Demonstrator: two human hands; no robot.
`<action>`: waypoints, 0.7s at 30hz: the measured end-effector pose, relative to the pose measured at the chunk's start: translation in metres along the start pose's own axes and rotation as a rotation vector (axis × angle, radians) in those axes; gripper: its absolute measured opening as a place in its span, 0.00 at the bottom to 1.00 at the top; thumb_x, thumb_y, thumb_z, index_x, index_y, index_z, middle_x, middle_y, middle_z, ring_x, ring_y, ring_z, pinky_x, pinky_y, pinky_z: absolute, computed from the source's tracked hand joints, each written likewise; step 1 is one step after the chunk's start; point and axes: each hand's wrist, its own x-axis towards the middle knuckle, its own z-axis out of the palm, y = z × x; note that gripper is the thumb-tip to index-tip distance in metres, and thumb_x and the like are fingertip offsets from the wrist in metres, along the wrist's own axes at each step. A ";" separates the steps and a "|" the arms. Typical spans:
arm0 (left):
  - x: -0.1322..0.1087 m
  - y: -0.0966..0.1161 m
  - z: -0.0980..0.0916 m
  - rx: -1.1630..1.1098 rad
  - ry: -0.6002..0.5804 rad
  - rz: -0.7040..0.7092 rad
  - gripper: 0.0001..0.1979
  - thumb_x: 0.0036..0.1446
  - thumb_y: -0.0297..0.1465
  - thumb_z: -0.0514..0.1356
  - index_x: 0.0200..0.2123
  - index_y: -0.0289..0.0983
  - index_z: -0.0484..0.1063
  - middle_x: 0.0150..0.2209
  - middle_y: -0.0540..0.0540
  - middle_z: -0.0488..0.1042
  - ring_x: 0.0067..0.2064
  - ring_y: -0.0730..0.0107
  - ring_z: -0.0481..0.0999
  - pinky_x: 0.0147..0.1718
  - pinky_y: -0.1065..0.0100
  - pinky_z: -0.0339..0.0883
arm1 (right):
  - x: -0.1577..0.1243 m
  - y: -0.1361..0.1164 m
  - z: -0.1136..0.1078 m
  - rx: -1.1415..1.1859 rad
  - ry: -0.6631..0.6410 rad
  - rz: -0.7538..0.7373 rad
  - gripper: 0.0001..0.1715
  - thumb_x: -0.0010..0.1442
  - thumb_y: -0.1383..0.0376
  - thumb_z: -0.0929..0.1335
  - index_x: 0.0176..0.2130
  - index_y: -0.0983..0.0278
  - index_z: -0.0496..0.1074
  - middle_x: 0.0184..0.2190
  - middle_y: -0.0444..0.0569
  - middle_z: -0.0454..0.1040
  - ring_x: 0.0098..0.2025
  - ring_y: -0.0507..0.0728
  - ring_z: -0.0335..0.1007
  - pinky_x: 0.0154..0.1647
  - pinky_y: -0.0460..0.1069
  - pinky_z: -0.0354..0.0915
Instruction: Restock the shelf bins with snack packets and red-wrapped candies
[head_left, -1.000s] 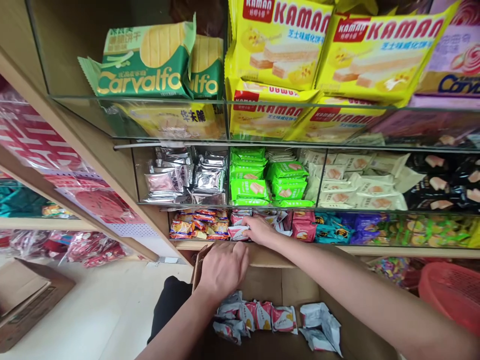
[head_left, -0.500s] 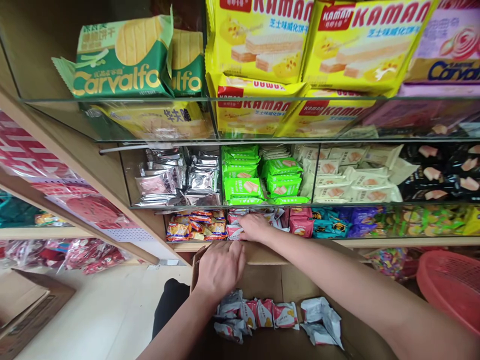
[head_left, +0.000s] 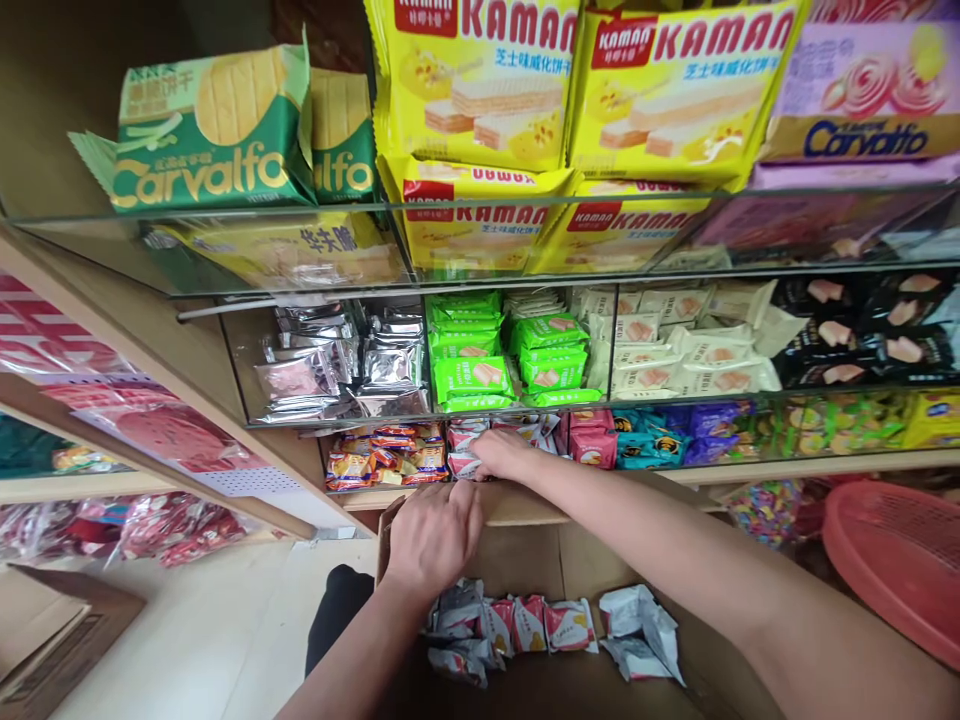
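Observation:
My right hand (head_left: 501, 455) reaches into a bottom-shelf compartment, its fingers bent and pressed on a red-and-white snack packet (head_left: 463, 464). More packets of that kind lie behind and beside the fingers, partly hidden by them. Just below, my left hand (head_left: 436, 532) is closed over the top edge of an open cardboard box (head_left: 525, 505); its fingertips are mostly out of sight. Inside the box, a row of pink-and-white snack packets (head_left: 529, 623) lies on the bottom, with a few silvery-backed packets (head_left: 641, 632) to the right.
Orange snack packets (head_left: 386, 455) fill the compartment to the left, and pink packets (head_left: 592, 438) the one to the right. Glass-fronted shelves above hold green packets (head_left: 472, 375) and yellow wafer packs (head_left: 480, 90). A red plastic basket (head_left: 892, 560) stands at right.
The view has shifted slightly, so the shelves sit a little further left. Both hands stay in nearly the same places, and the packets in the box lie as before.

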 end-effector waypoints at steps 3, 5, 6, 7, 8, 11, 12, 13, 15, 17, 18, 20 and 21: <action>0.000 0.000 0.000 0.001 -0.004 0.001 0.13 0.58 0.31 0.42 0.28 0.38 0.63 0.25 0.47 0.71 0.30 0.65 0.70 0.29 0.66 0.56 | -0.008 0.013 -0.005 0.005 0.064 -0.060 0.15 0.47 0.58 0.67 0.34 0.64 0.72 0.33 0.52 0.74 0.35 0.58 0.70 0.31 0.46 0.62; 0.000 0.000 -0.001 0.006 -0.010 -0.003 0.13 0.58 0.31 0.42 0.28 0.38 0.63 0.25 0.47 0.71 0.30 0.65 0.70 0.29 0.66 0.56 | -0.018 0.021 -0.007 0.007 0.124 -0.060 0.13 0.50 0.60 0.65 0.36 0.63 0.72 0.34 0.52 0.74 0.36 0.58 0.70 0.32 0.46 0.61; 0.001 0.000 -0.001 0.008 -0.014 -0.006 0.13 0.58 0.32 0.42 0.28 0.38 0.63 0.25 0.47 0.71 0.29 0.65 0.70 0.29 0.66 0.56 | -0.023 0.025 -0.007 0.007 0.140 -0.040 0.12 0.51 0.62 0.64 0.36 0.63 0.72 0.34 0.52 0.74 0.36 0.57 0.70 0.33 0.46 0.61; 0.001 0.000 -0.002 0.008 -0.020 -0.008 0.13 0.58 0.32 0.42 0.28 0.38 0.63 0.25 0.47 0.71 0.29 0.65 0.70 0.29 0.66 0.56 | -0.028 0.029 -0.008 0.003 0.145 -0.016 0.11 0.52 0.64 0.63 0.36 0.63 0.72 0.34 0.53 0.74 0.36 0.57 0.70 0.32 0.46 0.60; 0.002 0.001 -0.003 0.008 -0.027 -0.010 0.13 0.58 0.32 0.42 0.28 0.38 0.63 0.25 0.47 0.71 0.30 0.66 0.70 0.29 0.66 0.56 | -0.033 0.032 -0.007 -0.005 0.142 0.015 0.11 0.53 0.65 0.62 0.35 0.63 0.72 0.33 0.53 0.74 0.36 0.57 0.70 0.32 0.46 0.60; 0.003 0.003 -0.007 -0.002 -0.061 -0.023 0.14 0.58 0.32 0.42 0.28 0.37 0.64 0.25 0.46 0.71 0.29 0.65 0.70 0.29 0.67 0.56 | -0.046 0.044 -0.005 -0.007 0.109 0.110 0.11 0.52 0.64 0.62 0.34 0.63 0.72 0.32 0.53 0.74 0.35 0.57 0.70 0.31 0.46 0.60; 0.004 0.004 -0.008 -0.007 -0.076 -0.030 0.14 0.58 0.32 0.42 0.28 0.37 0.64 0.25 0.45 0.71 0.29 0.65 0.70 0.29 0.67 0.56 | -0.049 0.048 -0.004 0.007 0.087 0.127 0.11 0.50 0.62 0.64 0.33 0.63 0.72 0.31 0.52 0.74 0.34 0.57 0.69 0.31 0.46 0.60; 0.004 0.004 -0.010 -0.011 -0.092 -0.040 0.14 0.58 0.33 0.41 0.29 0.37 0.64 0.25 0.45 0.71 0.29 0.65 0.70 0.28 0.67 0.56 | -0.051 0.051 -0.002 0.027 0.063 0.133 0.12 0.48 0.60 0.66 0.33 0.63 0.72 0.31 0.51 0.74 0.34 0.57 0.69 0.31 0.46 0.60; 0.004 0.003 -0.012 -0.027 -0.122 -0.056 0.15 0.58 0.34 0.41 0.30 0.37 0.65 0.26 0.45 0.71 0.29 0.65 0.71 0.28 0.67 0.57 | -0.055 0.056 0.002 0.067 0.024 0.145 0.17 0.42 0.58 0.70 0.34 0.62 0.72 0.31 0.49 0.73 0.34 0.57 0.69 0.31 0.46 0.60; 0.007 0.000 -0.014 -0.052 -0.155 -0.065 0.16 0.58 0.34 0.41 0.30 0.38 0.65 0.28 0.45 0.72 0.31 0.65 0.72 0.28 0.67 0.58 | -0.057 0.060 0.009 0.098 0.031 0.167 0.16 0.42 0.62 0.70 0.35 0.63 0.71 0.32 0.50 0.73 0.35 0.58 0.69 0.32 0.46 0.60; 0.010 -0.002 -0.015 -0.072 -0.182 -0.064 0.15 0.58 0.34 0.41 0.31 0.39 0.66 0.29 0.46 0.73 0.32 0.65 0.72 0.28 0.67 0.59 | -0.057 0.060 0.012 0.109 0.045 0.177 0.14 0.45 0.64 0.68 0.35 0.63 0.71 0.33 0.51 0.73 0.36 0.58 0.69 0.32 0.46 0.60; 0.022 -0.005 -0.015 -0.123 -0.255 -0.055 0.13 0.57 0.35 0.44 0.33 0.41 0.67 0.31 0.47 0.74 0.34 0.65 0.73 0.29 0.68 0.60 | -0.058 0.062 0.018 0.128 0.062 0.187 0.11 0.48 0.68 0.66 0.35 0.63 0.71 0.33 0.52 0.73 0.36 0.58 0.69 0.33 0.46 0.59; 0.031 -0.005 -0.014 -0.141 -0.297 -0.044 0.12 0.55 0.36 0.46 0.35 0.41 0.68 0.33 0.47 0.74 0.35 0.65 0.73 0.30 0.68 0.61 | -0.058 0.063 0.020 0.134 0.064 0.185 0.10 0.48 0.68 0.65 0.35 0.63 0.71 0.33 0.52 0.73 0.36 0.58 0.69 0.32 0.46 0.59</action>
